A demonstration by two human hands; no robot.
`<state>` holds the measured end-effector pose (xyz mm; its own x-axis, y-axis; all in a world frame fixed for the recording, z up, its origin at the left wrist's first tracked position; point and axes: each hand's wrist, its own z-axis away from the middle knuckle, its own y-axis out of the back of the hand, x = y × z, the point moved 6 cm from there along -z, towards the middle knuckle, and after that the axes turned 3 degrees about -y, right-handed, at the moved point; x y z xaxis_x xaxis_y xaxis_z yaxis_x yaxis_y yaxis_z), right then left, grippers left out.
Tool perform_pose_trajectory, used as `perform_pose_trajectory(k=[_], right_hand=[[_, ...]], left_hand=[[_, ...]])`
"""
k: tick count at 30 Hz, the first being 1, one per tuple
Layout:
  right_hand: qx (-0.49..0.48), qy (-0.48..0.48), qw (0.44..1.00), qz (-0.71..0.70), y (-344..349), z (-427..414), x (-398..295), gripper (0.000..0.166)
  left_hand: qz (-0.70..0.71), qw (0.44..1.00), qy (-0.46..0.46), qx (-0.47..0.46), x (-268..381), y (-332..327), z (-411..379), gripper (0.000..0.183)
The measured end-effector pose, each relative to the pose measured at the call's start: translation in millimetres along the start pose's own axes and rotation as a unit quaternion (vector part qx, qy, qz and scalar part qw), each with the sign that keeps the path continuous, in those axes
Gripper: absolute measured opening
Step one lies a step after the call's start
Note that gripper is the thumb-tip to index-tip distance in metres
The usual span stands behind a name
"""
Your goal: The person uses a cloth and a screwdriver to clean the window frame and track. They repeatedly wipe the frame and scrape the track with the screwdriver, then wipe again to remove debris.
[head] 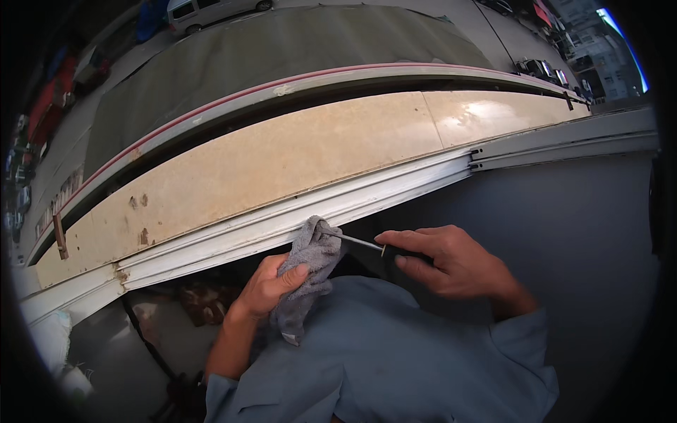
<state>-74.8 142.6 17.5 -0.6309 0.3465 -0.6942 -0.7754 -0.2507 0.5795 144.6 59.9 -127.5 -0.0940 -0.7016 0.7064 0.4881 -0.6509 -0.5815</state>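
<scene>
A grey terry cloth (pixel 312 264) is bunched in my left hand (pixel 277 285), its lower end hanging against my shirt. My right hand (pixel 449 261) grips the dark handle of a tool with a thin metal shaft (pixel 359 241), which looks like a screwdriver. The shaft points left, and its tip lies against or inside the upper fold of the cloth, so the tip itself is hidden. The top of the cloth is at the near edge of a white window track (pixel 264 222); whether they touch is unclear.
Beyond the track runs a beige stone sill (pixel 296 148) with brown stains at its left. Past it lie a red-edged rail (pixel 248 90), a large dark canopy (pixel 296 42) and a street below with a van (pixel 211 11). White material (pixel 50 338) sits at the lower left.
</scene>
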Motion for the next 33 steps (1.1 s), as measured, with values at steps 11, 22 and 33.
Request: perform_pose_trajectory(k=[11,22,33], right_hand=[[-0.071,0.003,0.996,0.051,-17,-37,-5,0.034],[-0.057,0.032,0.998,-0.008,-58,-52,-18,0.039],[-0.133,0.126,0.981,0.063,-139,-119,-112,0.042]], left_hand=[[-0.060,0.998,-0.002,0.037,-5,19,14,0.056],[-0.123,0.992,0.000,-0.011,4,31,18,0.053],[0.023,0.986,-0.088,0.138,4,95,100,0.039]])
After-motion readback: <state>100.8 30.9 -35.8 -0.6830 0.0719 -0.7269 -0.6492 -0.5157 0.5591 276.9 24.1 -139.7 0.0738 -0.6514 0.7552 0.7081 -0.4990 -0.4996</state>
